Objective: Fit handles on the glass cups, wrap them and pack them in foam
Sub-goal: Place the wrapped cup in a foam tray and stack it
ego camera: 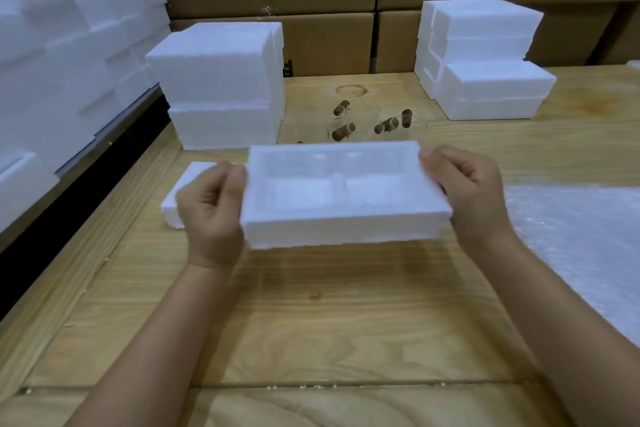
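Observation:
A white foam tray (343,218) with two moulded hollows hangs above the wooden table, open side up and tilted toward me. My left hand (211,208) grips its left end and my right hand (464,191) grips its right end. A second foam piece (183,191) lies flat on the table behind my left hand, partly hidden. Beyond the tray stand several clear glass cups with brown wooden handles (343,132), hard to make out against the wood.
Foam block stacks stand at back left (221,87) and back right (485,62). More foam is piled along the left wall (62,45). Bubble wrap (581,239) covers the table at right. Cardboard boxes (329,38) line the back.

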